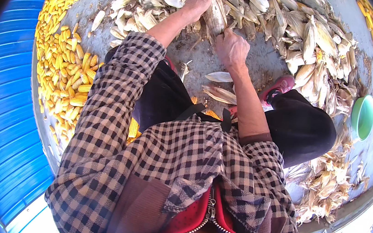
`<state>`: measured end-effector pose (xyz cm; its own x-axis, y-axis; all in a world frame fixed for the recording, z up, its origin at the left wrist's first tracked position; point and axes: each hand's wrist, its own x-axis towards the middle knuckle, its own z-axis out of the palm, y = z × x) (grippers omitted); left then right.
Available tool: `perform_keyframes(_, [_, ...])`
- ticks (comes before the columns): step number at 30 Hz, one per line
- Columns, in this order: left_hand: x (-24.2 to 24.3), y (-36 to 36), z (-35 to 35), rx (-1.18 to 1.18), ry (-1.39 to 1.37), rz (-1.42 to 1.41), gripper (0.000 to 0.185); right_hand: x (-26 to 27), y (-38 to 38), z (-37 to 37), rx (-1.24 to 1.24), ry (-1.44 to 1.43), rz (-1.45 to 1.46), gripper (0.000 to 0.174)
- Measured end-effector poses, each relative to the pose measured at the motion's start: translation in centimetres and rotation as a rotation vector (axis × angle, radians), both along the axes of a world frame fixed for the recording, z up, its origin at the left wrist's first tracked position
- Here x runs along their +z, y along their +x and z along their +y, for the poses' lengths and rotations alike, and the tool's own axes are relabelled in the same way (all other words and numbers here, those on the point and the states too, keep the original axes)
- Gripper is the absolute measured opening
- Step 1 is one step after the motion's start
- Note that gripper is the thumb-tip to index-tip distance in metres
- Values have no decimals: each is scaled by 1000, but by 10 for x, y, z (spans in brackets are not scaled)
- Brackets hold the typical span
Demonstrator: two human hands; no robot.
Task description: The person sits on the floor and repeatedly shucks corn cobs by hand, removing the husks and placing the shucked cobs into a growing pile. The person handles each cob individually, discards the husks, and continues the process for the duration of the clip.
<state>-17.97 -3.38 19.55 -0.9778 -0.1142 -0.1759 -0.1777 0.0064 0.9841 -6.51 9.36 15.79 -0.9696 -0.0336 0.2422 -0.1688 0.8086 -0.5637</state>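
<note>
An unhusked ear of corn (215,18) in a dry, pale husk lies slantwise between my hands, in front of a heap of husks. My right hand (232,48) has its fingers closed on the near end of this ear. At the far end is my left hand (199,1), thumb spread out over the husk. The picture's top edge cuts off its fingertips, so its grip is unclear. Loose husk pieces (219,76) lie on the concrete floor (193,53) between my feet.
Unhusked ears and dry husks (322,42) heap up ahead and to the right. Husked yellow corn cobs (69,65) cover the floor at left, beside a blue corrugated metal sheet (9,96). A green plastic basin (363,117) stands at right, near more loose husks (327,181).
</note>
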Motion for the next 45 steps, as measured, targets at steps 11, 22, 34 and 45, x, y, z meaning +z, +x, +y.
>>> perform_keyframes(11, [-15, 29, 10, -456, -154, -74, 97, 12, -28, 46, -194, 63, -159, 30])
perform_keyframes(22, [-35, 44, 15, -473, 229, -350, 125, -30, -36, 51, -425, -638, -176, 29])
perform_keyframes(34, [-46, 65, 31, -181, 476, -462, 43, 2, -36, 8, -411, -1143, 137, 14])
perform_keyframes(45, [-42, 87, 49, -389, 385, -568, 83, -54, -59, 30, -620, -1030, 118, 16])
